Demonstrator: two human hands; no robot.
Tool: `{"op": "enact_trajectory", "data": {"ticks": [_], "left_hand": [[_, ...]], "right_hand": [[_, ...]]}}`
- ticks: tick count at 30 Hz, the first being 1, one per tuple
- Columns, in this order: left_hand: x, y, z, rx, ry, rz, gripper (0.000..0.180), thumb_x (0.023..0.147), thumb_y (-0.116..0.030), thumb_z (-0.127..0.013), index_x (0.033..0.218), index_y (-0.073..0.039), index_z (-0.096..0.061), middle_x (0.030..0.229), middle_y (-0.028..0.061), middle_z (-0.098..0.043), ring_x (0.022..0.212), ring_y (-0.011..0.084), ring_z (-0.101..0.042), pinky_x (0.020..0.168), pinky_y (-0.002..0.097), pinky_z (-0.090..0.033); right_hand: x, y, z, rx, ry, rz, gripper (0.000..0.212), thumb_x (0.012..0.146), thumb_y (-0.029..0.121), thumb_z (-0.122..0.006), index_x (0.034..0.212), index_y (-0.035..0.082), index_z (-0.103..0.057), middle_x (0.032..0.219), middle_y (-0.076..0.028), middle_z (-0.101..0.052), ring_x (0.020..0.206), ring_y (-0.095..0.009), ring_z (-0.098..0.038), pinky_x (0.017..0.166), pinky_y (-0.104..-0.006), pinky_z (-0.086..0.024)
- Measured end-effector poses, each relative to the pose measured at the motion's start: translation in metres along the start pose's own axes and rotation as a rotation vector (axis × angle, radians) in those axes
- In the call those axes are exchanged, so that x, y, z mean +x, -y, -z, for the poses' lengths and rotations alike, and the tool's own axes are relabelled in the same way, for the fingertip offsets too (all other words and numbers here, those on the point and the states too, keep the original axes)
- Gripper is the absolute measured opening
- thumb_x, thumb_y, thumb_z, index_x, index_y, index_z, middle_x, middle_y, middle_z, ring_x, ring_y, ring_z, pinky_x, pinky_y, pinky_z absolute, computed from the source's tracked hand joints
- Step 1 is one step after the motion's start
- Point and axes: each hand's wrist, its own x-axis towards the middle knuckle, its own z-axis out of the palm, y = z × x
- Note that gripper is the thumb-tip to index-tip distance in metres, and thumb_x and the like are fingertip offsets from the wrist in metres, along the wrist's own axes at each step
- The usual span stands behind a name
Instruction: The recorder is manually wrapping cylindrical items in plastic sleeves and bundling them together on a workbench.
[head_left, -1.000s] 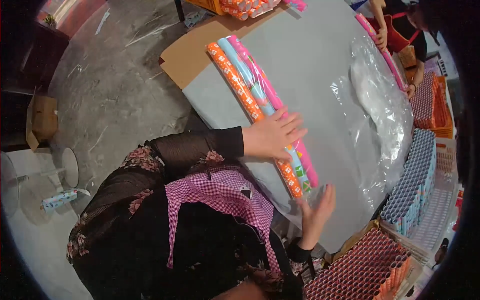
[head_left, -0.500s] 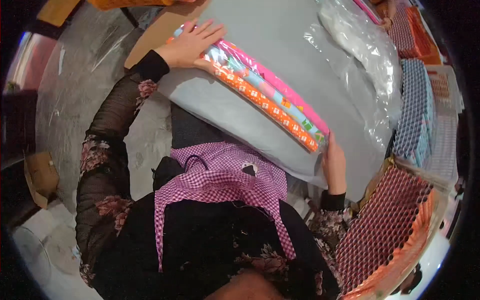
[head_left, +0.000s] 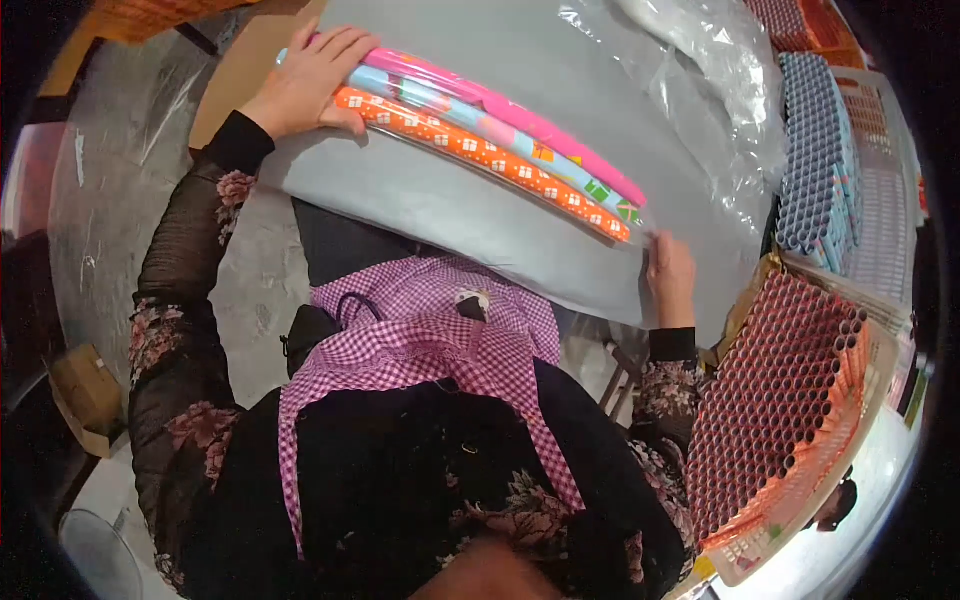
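Note:
Three rolls of gift wrapping paper lie side by side in one clear plastic sleeve: a pink roll (head_left: pixel 520 122), a light blue patterned roll (head_left: pixel 490 128) and an orange roll with white gift prints (head_left: pixel 480 150). My left hand (head_left: pixel 315 80) grips their left end, fingers over the top and thumb along the near side. Just off the right end, my right hand (head_left: pixel 672 272) has its fingers curled in. Its fingertips are slightly blurred, and whatever they may pinch is too small to make out. Under the rolls spreads the grey tabletop (head_left: pixel 400 190).
Crumpled clear plastic bags (head_left: pixel 720 90) cover the table's far right. Beyond the right edge stand a stack of blue rolls (head_left: pixel 815 150) and a crate (head_left: pixel 870 420) packed with red-orange rolls (head_left: pixel 770 390), ends up. A cardboard box (head_left: pixel 85 400) is on the floor at left.
The rolls have shifted left and lie at a flatter slant. My left hand has moved left with their end. My right hand has come away from the right end, and its fingers have curled.

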Motion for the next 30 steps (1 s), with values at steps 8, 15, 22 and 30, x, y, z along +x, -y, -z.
{"op": "enact_trajectory", "data": {"ticks": [8, 15, 22, 30], "left_hand": [[0.005, 0.004, -0.004, -0.015, 0.018, -0.014, 0.117, 0.064, -0.087, -0.050, 0.147, -0.005, -0.035, 0.146, 0.0162, -0.042, 0.139, 0.0342, -0.035, 0.115, 0.0544, -0.018], [0.006, 0.002, 0.006, -0.011, 0.078, -0.005, 0.113, 0.065, -0.083, -0.055, 0.147, -0.007, -0.036, 0.145, 0.0151, -0.043, 0.140, 0.0346, -0.034, 0.116, 0.0555, -0.016], [0.009, 0.004, 0.005, -0.007, 0.088, -0.013, 0.116, 0.064, -0.085, -0.051, 0.147, -0.006, -0.035, 0.148, 0.0152, -0.041, 0.141, 0.0343, -0.032, 0.116, 0.0551, -0.017], [0.005, -0.001, 0.011, 0.011, 0.122, 0.025, 0.121, 0.058, -0.075, -0.065, 0.150, -0.005, -0.029, 0.156, 0.0130, -0.031, 0.146, 0.0338, -0.024, 0.117, 0.0542, -0.017]], "right_hand": [[-0.001, -0.006, -0.002, 0.087, -0.019, 0.011, 0.015, 0.088, 0.013, -0.066, 0.100, 0.007, -0.060, 0.083, -0.016, -0.063, 0.079, -0.036, -0.060, 0.069, -0.0444, -0.048], [0.018, 0.020, 0.061, -0.040, 0.012, 0.005, 0.074, 0.074, 0.027, -0.078, 0.137, 0.004, -0.046, 0.131, -0.019, -0.055, 0.121, -0.037, -0.051, 0.099, -0.0481, -0.040], [0.041, 0.035, 0.025, 0.253, 0.155, 0.028, 0.080, 0.076, 0.008, -0.070, 0.145, -0.004, -0.030, 0.137, -0.026, -0.046, 0.122, -0.043, -0.047, 0.104, -0.0451, -0.040], [0.038, 0.037, -0.011, 0.244, -0.015, -0.064, 0.060, 0.084, 0.002, -0.055, 0.141, -0.001, -0.037, 0.098, -0.028, -0.061, 0.091, -0.044, -0.060, 0.080, -0.0473, -0.050]]}}
